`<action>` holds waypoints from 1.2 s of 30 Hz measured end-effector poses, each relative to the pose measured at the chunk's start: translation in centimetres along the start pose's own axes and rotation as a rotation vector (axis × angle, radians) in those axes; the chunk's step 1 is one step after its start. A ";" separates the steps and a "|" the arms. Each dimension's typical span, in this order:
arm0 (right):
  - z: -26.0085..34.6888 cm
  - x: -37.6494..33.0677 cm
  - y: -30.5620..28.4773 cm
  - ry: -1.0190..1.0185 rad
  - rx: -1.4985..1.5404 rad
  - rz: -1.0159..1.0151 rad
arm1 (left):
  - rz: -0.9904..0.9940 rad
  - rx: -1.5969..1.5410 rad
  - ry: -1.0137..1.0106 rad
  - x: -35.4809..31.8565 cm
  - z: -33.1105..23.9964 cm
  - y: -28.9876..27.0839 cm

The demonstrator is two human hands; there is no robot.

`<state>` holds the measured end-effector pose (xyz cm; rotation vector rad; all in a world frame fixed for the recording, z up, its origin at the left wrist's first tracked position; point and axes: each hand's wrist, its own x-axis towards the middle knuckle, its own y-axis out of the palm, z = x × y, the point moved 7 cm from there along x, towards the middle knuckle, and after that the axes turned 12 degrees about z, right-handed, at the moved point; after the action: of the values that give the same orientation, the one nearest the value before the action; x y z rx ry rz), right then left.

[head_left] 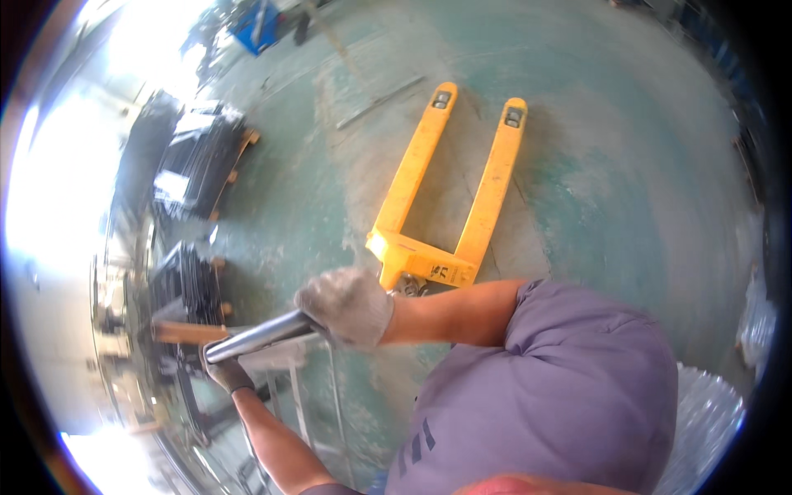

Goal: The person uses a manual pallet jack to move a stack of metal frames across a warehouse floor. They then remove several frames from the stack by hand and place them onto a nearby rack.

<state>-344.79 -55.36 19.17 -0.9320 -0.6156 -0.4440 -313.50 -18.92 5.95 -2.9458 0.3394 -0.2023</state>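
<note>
A grey metal tube (pixel 262 335) slants across the lower left in front of me, held at both ends. My left hand (pixel 226 373), in a dark-palmed work glove, is closed around its lower left end. At the other end my right hand (pixel 346 305), in a pale, soiled glove, is closed on the tube; its fingers are slightly smeared. Past the right hand, a yellow pallet jack (pixel 490 191) stands on the floor with both forks pointing away from me. Its handle end is partly hidden behind my right hand and forearm.
Stacks of dark flat panels (pixel 198 161) rest on wooden pallets at the left. A metal frame (pixel 295 388) stands under my arms, near a wooden bar (pixel 190 332). A thin metal strip (pixel 379 103) lies on the floor. Clear plastic wrap (pixel 705 421) sits at the lower right.
</note>
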 end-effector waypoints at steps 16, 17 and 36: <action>-17.1 10.7 -1.4 0.219 -0.143 -0.152 | 0.443 -0.084 0.334 31.2 -7.6 33.7; -18.0 10.9 -2.5 0.241 -0.143 -0.199 | 0.458 -0.111 0.336 32.0 -8.1 35.8; -46.6 16.7 -23.5 0.412 -0.745 -0.705 | 0.636 -0.071 0.564 45.7 -18.7 74.9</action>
<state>-332.74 -108.65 23.49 -1.2568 -0.3769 -1.5311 -288.24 -104.40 15.83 -2.6110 1.3353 -0.9282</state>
